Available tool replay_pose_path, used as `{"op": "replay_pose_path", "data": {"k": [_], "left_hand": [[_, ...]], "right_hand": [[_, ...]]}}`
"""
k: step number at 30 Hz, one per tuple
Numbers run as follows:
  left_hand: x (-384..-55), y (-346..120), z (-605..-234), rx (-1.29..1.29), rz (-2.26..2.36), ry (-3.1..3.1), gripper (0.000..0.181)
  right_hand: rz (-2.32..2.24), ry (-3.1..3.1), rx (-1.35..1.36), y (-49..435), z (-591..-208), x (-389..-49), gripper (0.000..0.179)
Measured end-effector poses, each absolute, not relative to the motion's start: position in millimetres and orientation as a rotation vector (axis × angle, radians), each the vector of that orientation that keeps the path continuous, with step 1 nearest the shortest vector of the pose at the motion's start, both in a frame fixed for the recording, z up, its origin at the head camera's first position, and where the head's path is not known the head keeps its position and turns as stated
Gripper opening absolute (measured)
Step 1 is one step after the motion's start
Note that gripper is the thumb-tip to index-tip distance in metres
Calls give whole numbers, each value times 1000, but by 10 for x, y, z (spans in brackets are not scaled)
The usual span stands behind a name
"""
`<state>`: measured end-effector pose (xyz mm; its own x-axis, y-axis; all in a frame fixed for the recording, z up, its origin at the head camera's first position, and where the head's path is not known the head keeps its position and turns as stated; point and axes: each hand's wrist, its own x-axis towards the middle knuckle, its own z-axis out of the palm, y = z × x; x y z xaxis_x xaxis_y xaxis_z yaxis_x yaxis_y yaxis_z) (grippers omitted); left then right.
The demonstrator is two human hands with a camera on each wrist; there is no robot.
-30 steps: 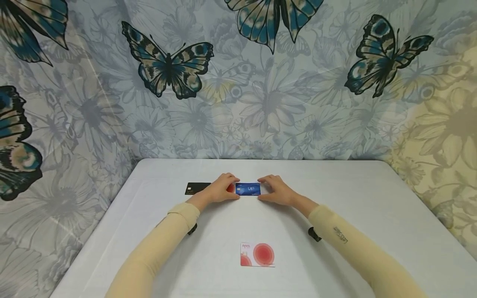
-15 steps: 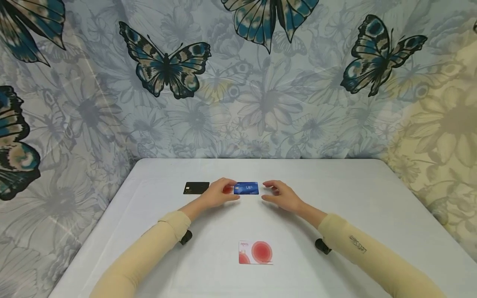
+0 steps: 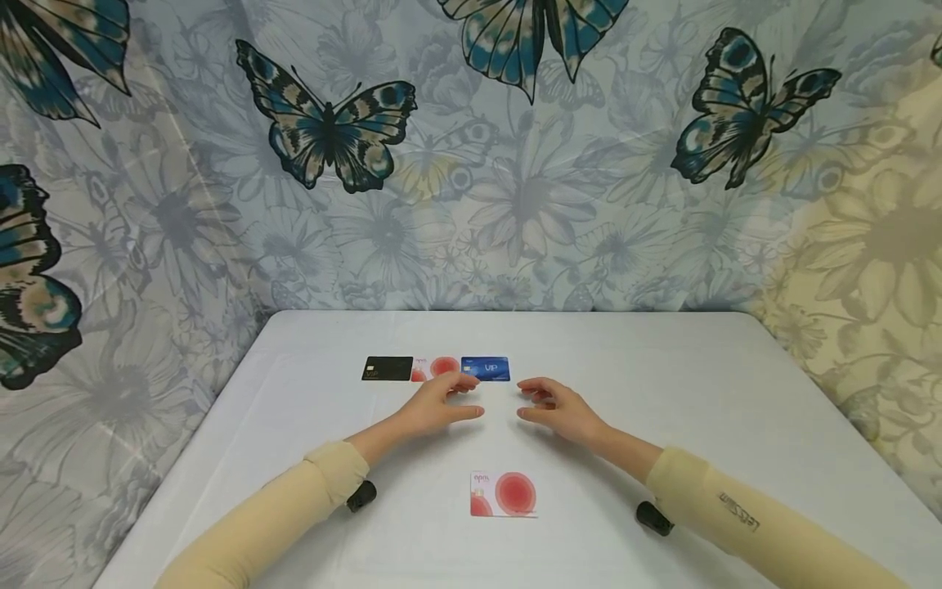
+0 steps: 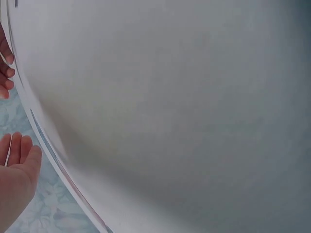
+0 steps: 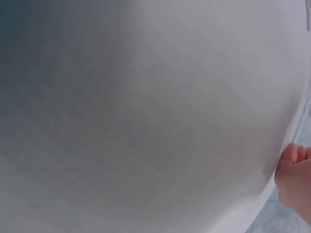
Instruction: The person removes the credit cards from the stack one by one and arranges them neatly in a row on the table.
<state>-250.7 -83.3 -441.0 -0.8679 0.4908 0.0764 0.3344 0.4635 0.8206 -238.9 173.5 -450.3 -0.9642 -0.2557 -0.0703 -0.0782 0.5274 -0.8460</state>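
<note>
Three cards lie side by side in a row toward the back of the table: a black VIP card (image 3: 387,369) at left, a white card with red circles (image 3: 444,365) in the middle and a blue VIP card (image 3: 486,369) at right. My left hand (image 3: 440,402) is just in front of the middle and blue cards, its fingers loosely bent and holding nothing; they overlap the cards' lower edges in the head view. To the right of it, my right hand (image 3: 559,408) hovers with relaxed fingers and nothing in them. Nearer the front lies another white card with red circles (image 3: 504,494).
The white table (image 3: 699,393) has rounded back corners and meets a wall covering (image 3: 530,204) printed with flowers and butterflies. Black wrist cameras (image 3: 361,496) hang under both sleeves.
Both hands have let go of the blue card's sides and drawn back toward the front, the right one also outward. The middle card has come into view; the cards stay in place.
</note>
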Motion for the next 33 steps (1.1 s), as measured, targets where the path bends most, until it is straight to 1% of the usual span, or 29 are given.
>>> {"op": "replay_pose_path", "data": {"k": [5,11,22,33], "left_hand": [[-2370,-821,-4408,742,1401,2503,50],[-2211,-788,-4388,759,1369,2504,50],[-1961,-783,-4390,771,1297,2476,50],[-1749,-807,-4374,909,1210,2473,46]], "right_hand": [[-1442,2542,-283,1766,-4486,-2270,46],[-1493,2508,-344,1810,-4484,-2124,48],[-1457,2502,-401,1832,-4496,-1885,48],[-1516,2410,-529,1846,-4487,-1682,46]]}}
